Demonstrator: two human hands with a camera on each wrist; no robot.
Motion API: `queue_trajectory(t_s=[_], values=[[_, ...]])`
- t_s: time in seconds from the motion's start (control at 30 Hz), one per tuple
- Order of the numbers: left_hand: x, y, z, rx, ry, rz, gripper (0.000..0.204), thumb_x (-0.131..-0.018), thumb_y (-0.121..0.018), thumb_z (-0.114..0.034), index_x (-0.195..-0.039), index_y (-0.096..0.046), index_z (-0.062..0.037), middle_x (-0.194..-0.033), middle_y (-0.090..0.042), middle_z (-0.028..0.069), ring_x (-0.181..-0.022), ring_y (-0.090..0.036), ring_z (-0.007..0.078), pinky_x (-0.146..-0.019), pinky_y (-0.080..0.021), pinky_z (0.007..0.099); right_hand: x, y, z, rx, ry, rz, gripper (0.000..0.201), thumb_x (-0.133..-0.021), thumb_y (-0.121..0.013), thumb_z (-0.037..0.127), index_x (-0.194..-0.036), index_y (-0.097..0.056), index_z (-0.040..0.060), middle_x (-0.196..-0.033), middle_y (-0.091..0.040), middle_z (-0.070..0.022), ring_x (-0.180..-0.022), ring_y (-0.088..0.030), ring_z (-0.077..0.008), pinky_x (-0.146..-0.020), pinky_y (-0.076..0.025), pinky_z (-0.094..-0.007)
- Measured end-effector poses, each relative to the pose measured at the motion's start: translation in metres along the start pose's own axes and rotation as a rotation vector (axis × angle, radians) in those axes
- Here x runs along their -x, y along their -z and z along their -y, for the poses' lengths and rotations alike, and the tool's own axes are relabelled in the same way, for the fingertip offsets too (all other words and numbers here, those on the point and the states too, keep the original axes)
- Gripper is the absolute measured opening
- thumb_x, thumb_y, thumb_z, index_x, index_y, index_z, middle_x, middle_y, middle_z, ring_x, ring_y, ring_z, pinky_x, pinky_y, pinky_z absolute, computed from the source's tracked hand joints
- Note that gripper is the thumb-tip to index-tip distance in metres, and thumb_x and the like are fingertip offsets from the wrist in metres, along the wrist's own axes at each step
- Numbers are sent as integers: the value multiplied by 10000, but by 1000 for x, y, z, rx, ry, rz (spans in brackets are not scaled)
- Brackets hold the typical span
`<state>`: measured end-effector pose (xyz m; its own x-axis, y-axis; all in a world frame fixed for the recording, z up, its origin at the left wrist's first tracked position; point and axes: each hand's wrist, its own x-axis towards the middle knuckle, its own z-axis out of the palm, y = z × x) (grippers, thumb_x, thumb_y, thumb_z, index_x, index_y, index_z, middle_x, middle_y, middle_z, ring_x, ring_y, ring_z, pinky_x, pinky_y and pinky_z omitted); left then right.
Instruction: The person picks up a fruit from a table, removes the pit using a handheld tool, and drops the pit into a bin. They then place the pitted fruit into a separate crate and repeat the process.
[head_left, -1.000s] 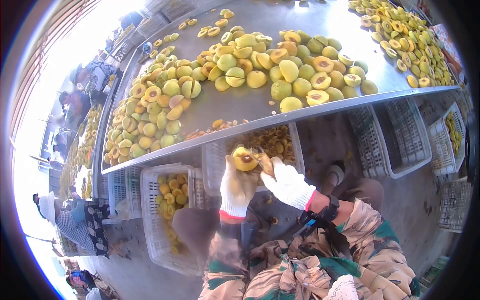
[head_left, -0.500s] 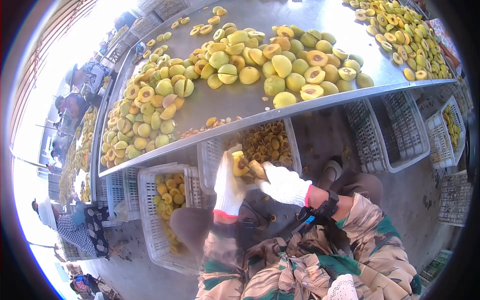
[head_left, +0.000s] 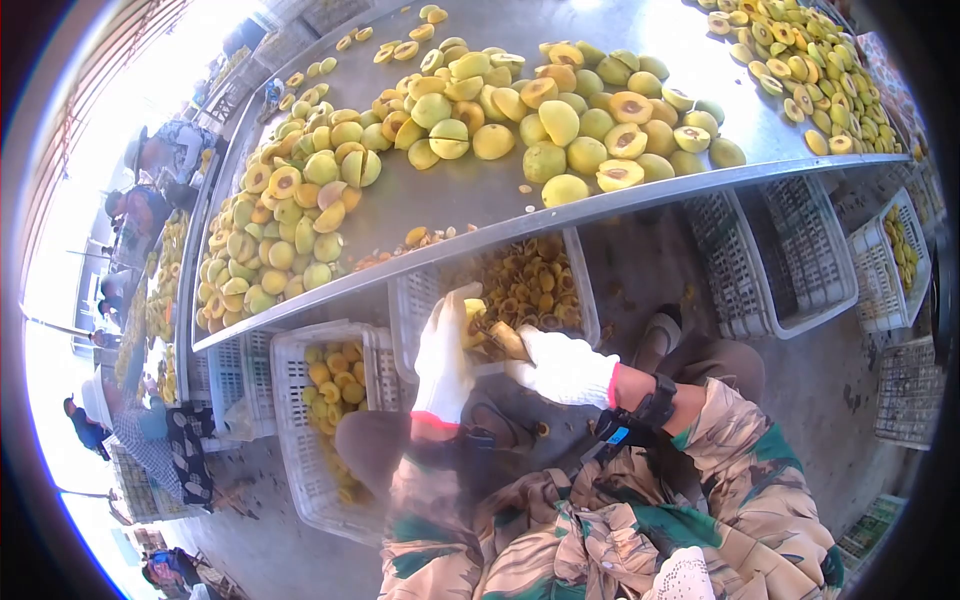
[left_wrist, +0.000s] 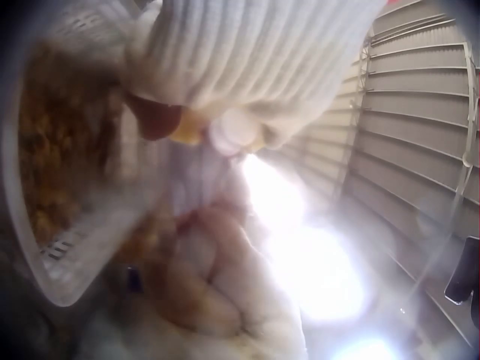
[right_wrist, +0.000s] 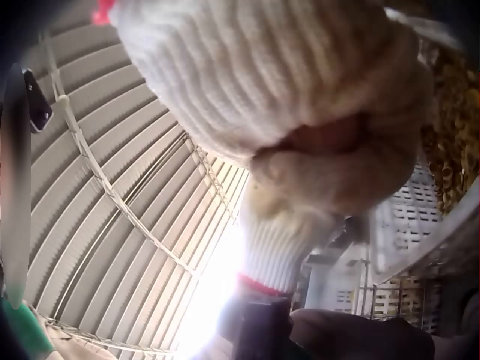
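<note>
In the head view the white-gloved left hand (head_left: 443, 350) holds a yellow halved fruit (head_left: 474, 312) over the near edge of a crate of dark fruit pieces (head_left: 540, 285). The gloved right hand (head_left: 562, 366) grips a brownish tool handle (head_left: 509, 341), its end close against the fruit; the tool's tip is hidden. Both wrist views are blurred: the left hand's ribbed glove (left_wrist: 247, 60) fills the top of the left one, and the right hand's glove (right_wrist: 300, 97) shows curled fingers in the right one.
A metal table (head_left: 430, 205) carries heaps of cut yellow-green fruit (head_left: 290, 215). Below its edge stand a crate of yellow halves (head_left: 290, 440) at left and stacked white crates (head_left: 790, 325) at right. Other people (head_left: 150, 440) are along the left side.
The left hand has moved left and slightly down with the fruit, which has turned from facing the camera to side-on. The right hand has shifted a little left and down, still gripping the tool.
</note>
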<state>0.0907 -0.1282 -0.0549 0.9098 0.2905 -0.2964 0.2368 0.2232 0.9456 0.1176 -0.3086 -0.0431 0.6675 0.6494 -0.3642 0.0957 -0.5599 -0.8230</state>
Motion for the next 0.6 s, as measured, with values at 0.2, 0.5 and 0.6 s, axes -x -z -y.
queue_trajectory(t_s=[0.2,0.5,0.6], values=[[-14,6,-3,-4,296,20,445,-943,-568,-492,-1100,-674,-89,-922,-621,26,-782,-550,146,-644,-466,283,2,-7,3,55,-43,-33,422,-918,-545,352,-1178,-514,22,-1033,-658,-239,-961,-640,-426,-817,-518,-487],[-29,1,-3,-229,319,-102,439,-941,-608,-469,-1066,-649,-50,-914,-648,49,-728,-613,144,-540,-486,276,-2,-22,5,-119,-116,-69,398,-914,-547,329,-1145,-517,6,-960,-667,-250,-907,-650,-432,-787,-522,-470],[-26,-6,0,-258,285,-150,450,-940,-603,-475,-1071,-632,-45,-913,-643,67,-715,-628,168,-527,-499,278,-6,-29,-4,-26,-80,-145,395,-913,-544,323,-1141,-514,2,-940,-668,-251,-889,-651,-436,-780,-520,-470]])
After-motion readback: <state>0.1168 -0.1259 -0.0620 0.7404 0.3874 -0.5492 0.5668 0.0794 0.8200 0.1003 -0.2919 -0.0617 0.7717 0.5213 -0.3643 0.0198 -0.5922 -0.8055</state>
